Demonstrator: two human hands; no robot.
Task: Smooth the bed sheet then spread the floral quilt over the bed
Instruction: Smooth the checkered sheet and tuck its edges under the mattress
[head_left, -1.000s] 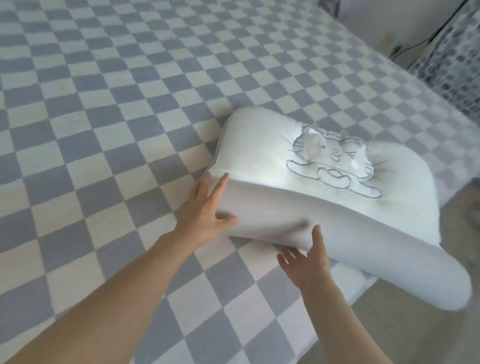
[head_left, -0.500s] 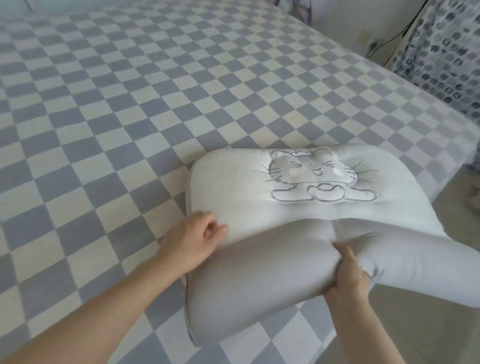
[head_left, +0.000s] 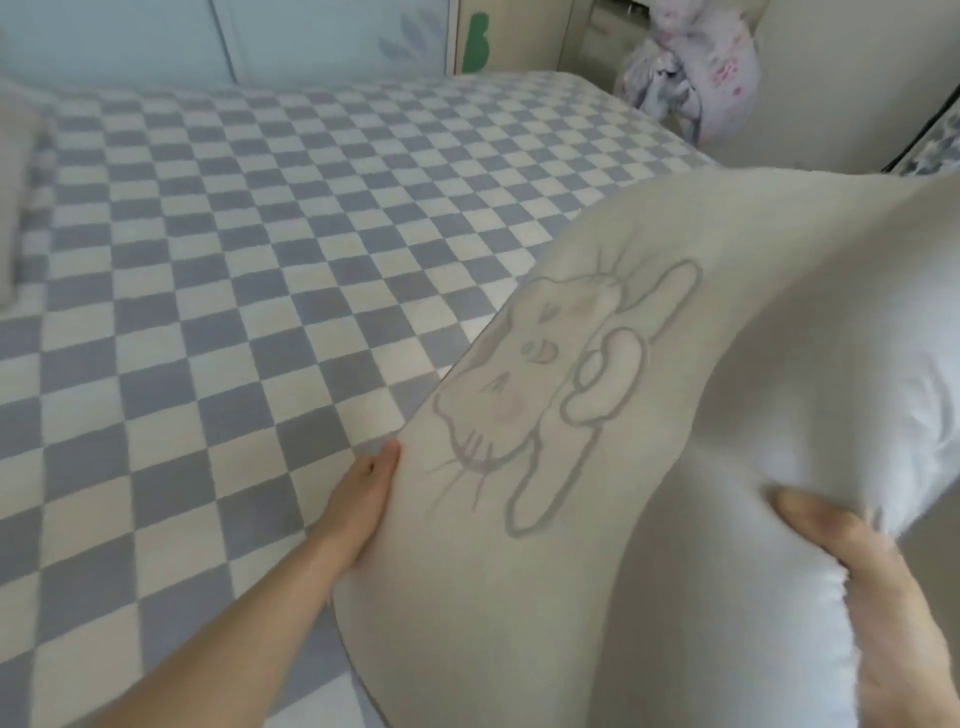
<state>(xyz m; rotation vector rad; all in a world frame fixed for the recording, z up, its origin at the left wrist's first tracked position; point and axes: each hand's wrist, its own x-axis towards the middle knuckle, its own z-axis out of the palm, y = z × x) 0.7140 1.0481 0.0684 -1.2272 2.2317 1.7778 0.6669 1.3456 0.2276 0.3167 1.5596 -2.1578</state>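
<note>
Both arms are showing bare right now, no sleeves coming into view anywhere along the forearms. The left hand (head_left: 366, 506) is showing no ring, no watch, no band at the wrist, and only its outer edge and the side of one finger are showing. The right hand (head_left: 852, 545) is looking just as plain: bare knuckles, nothing worn at the wrist that can be made out. Motion blur is softening both hands, so the nails are not reading clearly. No glove, no bracelet, no cuff is appearing on either side.
</note>
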